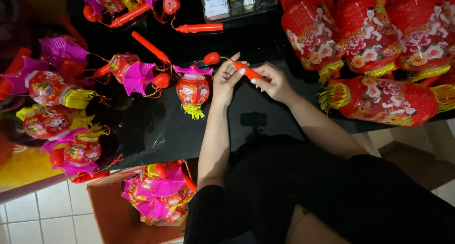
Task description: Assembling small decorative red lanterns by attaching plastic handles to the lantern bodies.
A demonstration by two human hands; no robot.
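On the glossy black table (156,130), both hands, left (226,80) and right (274,82), pinch a slim orange plastic handle (249,72) beside a tasselled red lantern (193,90).

Black glossy counter (156,125) carries everything. Small red lantern (193,90) with pink top and yellow tassel lies near centre. Left part: cluster of small lanterns (52,106) with pink fans, lying on sides. Rear: loose red stick handles (150,47), clear plastic box (237,2). Right part: large red cylindrical lanterns (369,30), one on its side (384,101) at counter edge. White tiled floor (42,211) below bears cardboard box (113,215) of small lanterns.
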